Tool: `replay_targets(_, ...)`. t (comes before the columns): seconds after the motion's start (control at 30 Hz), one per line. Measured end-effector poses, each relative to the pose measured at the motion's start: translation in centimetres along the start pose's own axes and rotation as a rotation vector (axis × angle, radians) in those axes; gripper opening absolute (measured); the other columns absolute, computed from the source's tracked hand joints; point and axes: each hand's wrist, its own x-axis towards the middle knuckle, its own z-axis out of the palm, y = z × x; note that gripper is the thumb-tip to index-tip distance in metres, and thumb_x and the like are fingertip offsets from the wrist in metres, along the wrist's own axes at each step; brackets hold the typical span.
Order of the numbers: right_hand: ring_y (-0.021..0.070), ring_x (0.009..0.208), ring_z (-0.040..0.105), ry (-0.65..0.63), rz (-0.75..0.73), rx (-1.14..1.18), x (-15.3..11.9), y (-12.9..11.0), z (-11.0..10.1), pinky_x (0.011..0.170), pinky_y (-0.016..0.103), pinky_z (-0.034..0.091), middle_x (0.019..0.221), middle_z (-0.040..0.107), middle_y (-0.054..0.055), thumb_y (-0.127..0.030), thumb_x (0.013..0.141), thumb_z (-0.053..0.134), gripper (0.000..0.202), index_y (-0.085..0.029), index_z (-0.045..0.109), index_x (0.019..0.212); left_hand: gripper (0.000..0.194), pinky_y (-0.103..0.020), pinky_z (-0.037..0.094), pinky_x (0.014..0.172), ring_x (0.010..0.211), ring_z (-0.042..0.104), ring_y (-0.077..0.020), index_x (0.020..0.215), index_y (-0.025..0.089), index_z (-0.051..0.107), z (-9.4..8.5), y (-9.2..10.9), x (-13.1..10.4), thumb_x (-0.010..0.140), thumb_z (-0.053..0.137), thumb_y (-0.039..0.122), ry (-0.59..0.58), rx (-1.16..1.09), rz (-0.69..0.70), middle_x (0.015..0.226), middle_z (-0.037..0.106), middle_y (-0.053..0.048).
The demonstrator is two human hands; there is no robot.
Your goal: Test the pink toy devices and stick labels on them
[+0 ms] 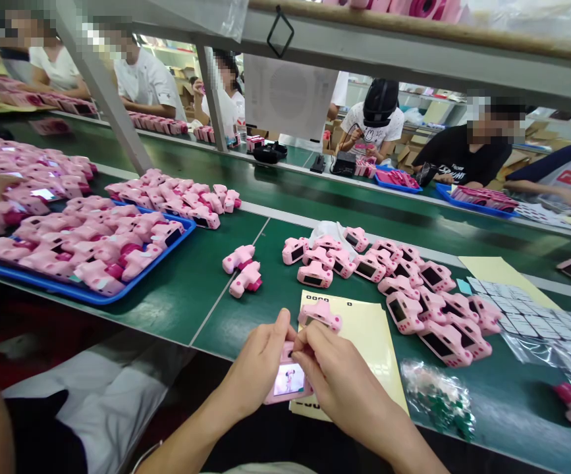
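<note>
A pink toy camera (290, 382) is tilted up toward me, its lit screen showing a cartoon figure. My left hand (259, 363) is closed around its left side, thumb up at the top. My right hand (340, 370) has thumb and forefinger pinched together on the upper right corner, which those fingers partly cover. Just beyond my hands, another pink toy camera (321, 315) lies on a yellow sheet (371, 349). Two more pink cameras (245, 280) rest to the left, close together on the green table.
On the left stands a blue tray (117, 297) heaped with pink cameras. Many dark-screened cameras (446, 342) cover the right side, near a plastic bag with green bits (440, 401) and white stickers (527, 309). A slanted metal post (105, 85) rises at left; co-workers sit opposite.
</note>
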Motion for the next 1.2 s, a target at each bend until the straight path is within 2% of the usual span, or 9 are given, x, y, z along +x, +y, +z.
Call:
replay_targets(0.17, 0.0192, 0.067, 0.057, 0.207, -0.084, -0.156, -0.6, -0.1, 1.7, 0.060, 0.030, 0.042, 0.079, 0.059, 0.006, -0.010, 0.095, 0.040, 0.019, -0.019, 0.053, 0.085, 0.062, -0.028, 0.043, 0.068, 0.070, 0.059, -0.0211, 0.065, 0.019, 0.065, 0.0, -0.4, -0.1, 0.096, 0.029, 0.059, 0.048, 0.034, 0.034, 0.066, 0.065, -0.003)
replay_targets(0.3, 0.0248, 0.078, 0.063, 0.439, -0.241, -0.416, -2.0, -0.6, 3.9, 0.064, 0.034, 0.048, 0.094, 0.066, 0.016, -0.002, 0.093, 0.038, 0.031, -0.010, 0.058, 0.114, 0.064, -0.031, 0.044, 0.078, 0.084, 0.062, -0.0236, 0.078, 0.018, 0.072, -0.2, -0.6, 0.0, 0.097, 0.026, 0.057, 0.067, 0.055, 0.024, 0.081, 0.071, -0.005)
replay_targets(0.4, 0.0281, 0.085, 0.064, 0.502, -0.291, -0.487, -2.8, -0.7, 4.5, 0.064, 0.036, 0.050, 0.108, 0.064, 0.021, -0.002, 0.091, 0.034, 0.044, -0.008, 0.052, 0.131, 0.068, -0.031, 0.043, 0.079, 0.082, 0.062, -0.0233, 0.076, 0.018, 0.073, -0.5, -0.7, 0.3, 0.097, 0.023, 0.059, 0.077, 0.053, 0.018, 0.077, 0.071, -0.006)
replay_targets(0.53, 0.0192, 0.074, 0.062, 0.359, -0.004, -0.084, -2.7, 0.5, 3.0, 0.061, 0.032, 0.051, 0.115, 0.060, 0.014, -0.018, 0.097, 0.040, 0.034, -0.023, 0.054, 0.128, 0.070, -0.029, 0.043, 0.069, 0.070, 0.059, -0.0203, 0.074, 0.016, 0.071, -0.9, -0.8, 0.6, 0.096, 0.024, 0.063, -0.029, -0.122, -0.019, 0.066, 0.066, -0.005)
replay_targets(0.63, 0.0132, 0.064, 0.056, 0.161, 0.268, 0.436, -2.2, 1.7, 1.5, 0.055, 0.024, 0.047, 0.095, 0.062, 0.007, -0.039, 0.099, 0.046, 0.030, -0.023, 0.055, 0.122, 0.056, -0.025, 0.043, 0.065, 0.068, 0.057, -0.0170, 0.079, 0.016, 0.069, -1.4, -0.8, 0.5, 0.095, 0.037, 0.059, -0.154, -0.275, -0.041, 0.070, 0.064, -0.002)
replay_targets(0.8, 0.0082, 0.049, 0.047, 0.046, 0.392, 0.861, -1.9, 2.0, 1.4, 0.043, 0.018, 0.035, 0.066, 0.051, -0.004, -0.051, 0.096, 0.050, 0.036, -0.019, 0.057, 0.110, 0.023, -0.024, 0.043, 0.088, 0.096, 0.059, -0.0184, 0.102, 0.020, 0.067, -2.0, -0.9, -0.2, 0.092, 0.057, 0.038, -0.325, -0.361, -0.030, 0.099, 0.067, -0.002)
replay_targets(0.97, 0.0093, 0.052, 0.050, 0.061, 0.353, 0.783, -1.8, 2.4, 2.1, 0.047, 0.020, 0.038, 0.067, 0.052, -0.003, -0.048, 0.096, 0.049, 0.032, -0.020, 0.058, 0.108, 0.025, -0.026, 0.044, 0.081, 0.088, 0.059, -0.0204, 0.096, 0.019, 0.066, -1.4, -2.4, -0.1, 0.090, 0.053, 0.040, -0.202, -0.316, -0.016, 0.090, 0.067, -0.003)
replay_targets(1.13, 0.0131, 0.064, 0.054, 0.363, 0.354, 0.374, -1.0, 6.0, 0.3, 0.059, 0.026, 0.046, 0.088, 0.059, 0.003, -0.047, 0.094, 0.052, 0.036, -0.019, 0.059, 0.114, 0.031, -0.028, 0.043, 0.077, 0.085, 0.059, -0.0228, 0.095, 0.020, 0.067, -2.2, -3.8, 1.7, 0.089, 0.042, 0.038, 0.082, -0.064, 0.068, 0.092, 0.067, -0.004)
replay_targets(1.2, 0.0139, 0.068, 0.056, 0.337, 0.351, 0.284, -0.8, 7.5, -0.2, 0.063, 0.028, 0.048, 0.101, 0.059, 0.006, -0.045, 0.091, 0.056, 0.039, -0.020, 0.055, 0.121, 0.031, -0.028, 0.041, 0.080, 0.088, 0.059, -0.0231, 0.099, 0.020, 0.065, -3.0, -4.1, 2.8, 0.091, 0.041, 0.038, 0.147, 0.070, 0.123, 0.097, 0.067, -0.003)
